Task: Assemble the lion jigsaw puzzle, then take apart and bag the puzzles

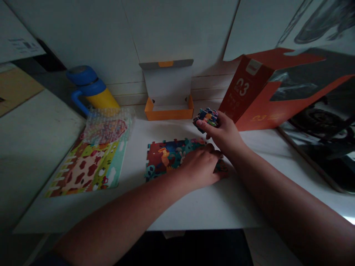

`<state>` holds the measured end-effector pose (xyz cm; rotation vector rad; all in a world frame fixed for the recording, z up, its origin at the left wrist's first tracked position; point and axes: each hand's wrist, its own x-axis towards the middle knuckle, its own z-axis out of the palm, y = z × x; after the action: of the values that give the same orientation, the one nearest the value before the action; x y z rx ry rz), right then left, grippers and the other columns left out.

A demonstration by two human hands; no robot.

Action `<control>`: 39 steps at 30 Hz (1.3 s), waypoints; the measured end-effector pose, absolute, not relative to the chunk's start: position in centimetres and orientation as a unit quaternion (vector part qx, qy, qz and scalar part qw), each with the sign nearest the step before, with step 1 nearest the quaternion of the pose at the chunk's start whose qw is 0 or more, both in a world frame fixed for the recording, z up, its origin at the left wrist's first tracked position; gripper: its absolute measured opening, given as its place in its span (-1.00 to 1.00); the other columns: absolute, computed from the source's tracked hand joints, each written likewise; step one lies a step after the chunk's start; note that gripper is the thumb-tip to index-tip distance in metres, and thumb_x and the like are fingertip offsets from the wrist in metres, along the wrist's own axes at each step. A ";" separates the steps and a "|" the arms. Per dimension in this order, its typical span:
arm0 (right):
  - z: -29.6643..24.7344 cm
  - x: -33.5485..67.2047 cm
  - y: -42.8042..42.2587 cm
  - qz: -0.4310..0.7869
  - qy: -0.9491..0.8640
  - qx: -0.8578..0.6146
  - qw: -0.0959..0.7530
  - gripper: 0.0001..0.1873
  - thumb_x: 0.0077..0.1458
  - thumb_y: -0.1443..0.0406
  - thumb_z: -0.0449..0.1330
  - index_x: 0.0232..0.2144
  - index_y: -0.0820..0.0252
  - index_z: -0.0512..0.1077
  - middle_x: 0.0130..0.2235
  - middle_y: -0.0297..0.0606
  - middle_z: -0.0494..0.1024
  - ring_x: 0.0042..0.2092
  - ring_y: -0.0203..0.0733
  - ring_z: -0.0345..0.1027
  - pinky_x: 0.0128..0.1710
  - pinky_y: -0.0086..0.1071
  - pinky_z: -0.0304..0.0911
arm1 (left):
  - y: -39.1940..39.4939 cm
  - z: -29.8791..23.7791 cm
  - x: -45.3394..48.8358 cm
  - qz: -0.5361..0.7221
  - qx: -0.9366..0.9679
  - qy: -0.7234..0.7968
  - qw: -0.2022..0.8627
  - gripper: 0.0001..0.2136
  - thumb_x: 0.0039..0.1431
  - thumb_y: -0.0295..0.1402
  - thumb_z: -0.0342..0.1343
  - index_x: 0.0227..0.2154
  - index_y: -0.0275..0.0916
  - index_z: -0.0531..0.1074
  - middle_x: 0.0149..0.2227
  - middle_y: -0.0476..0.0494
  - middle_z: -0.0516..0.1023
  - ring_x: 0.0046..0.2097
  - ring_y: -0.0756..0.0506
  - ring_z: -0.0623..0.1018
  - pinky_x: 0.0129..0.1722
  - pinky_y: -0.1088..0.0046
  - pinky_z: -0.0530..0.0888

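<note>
A partly joined jigsaw puzzle [163,157] lies on the white table, with a dark scene of a rabbit and an orange jug on it. My left hand [201,162] reaches over its right part, fingers bent down and thumb apart, around a puzzle piece [220,166] at the right edge. The hand covers much of that side. Just above and behind it, my right hand [226,129] is closed round a small stack of loose puzzle pieces [208,117], raised off the table.
An opened orange box [169,113] stands at the back. To the right is a big orange-red box [260,92] beside a dark appliance [327,125]. On the left, a bubble-wrap bag [107,127] lies on a cow-patterned picture board [88,168], near a blue-and-yellow flask [93,88].
</note>
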<state>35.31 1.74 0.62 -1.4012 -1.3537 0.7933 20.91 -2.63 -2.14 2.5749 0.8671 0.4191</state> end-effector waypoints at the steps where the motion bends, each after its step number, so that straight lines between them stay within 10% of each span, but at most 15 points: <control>1: 0.6 35.3 1.8 0.330 -0.557 -0.575 0.501 -0.37 -0.06 -0.24 0.45 -0.23 0.08 0.45 -0.36 -0.29 0.54 -0.45 -0.21 0.36 -0.51 -0.33 0.27 | -2.6 -2.1 20.9 0.148 0.919 0.307 0.198 -0.60 0.28 -0.11 0.28 0.07 -0.23 0.52 0.12 -0.37 0.55 0.17 -0.33 0.56 0.16 0.10 0.55; 25: 0.6 36.1 2.2 0.396 -0.572 -0.547 0.465 -0.40 0.00 -0.18 0.45 -0.20 0.12 0.44 -0.34 -0.30 0.54 -0.44 -0.23 0.36 -0.51 -0.37 0.28 | 0.5 -1.4 19.6 0.157 0.752 0.225 0.599 -0.75 0.13 -0.33 0.43 -0.23 -0.23 0.47 -0.20 -0.09 0.59 -0.14 -0.06 0.56 -0.12 0.38 0.49; 39: 0.0 33.3 0.2 0.295 -0.716 -0.540 0.329 -0.35 0.09 -0.19 0.38 -0.01 0.12 0.42 -0.17 -0.20 0.62 -0.18 -0.02 0.51 -0.24 -0.28 0.32 | 3.0 -1.9 10.2 0.190 0.787 0.426 0.404 -0.87 0.17 -0.32 0.33 -0.25 -0.21 0.61 -0.29 -0.07 0.70 -0.26 -0.12 0.63 -0.28 0.41 0.49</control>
<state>33.28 0.23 0.01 -1.4123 -1.8741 0.7724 10.16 3.01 -1.87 1.9881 1.0749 0.4807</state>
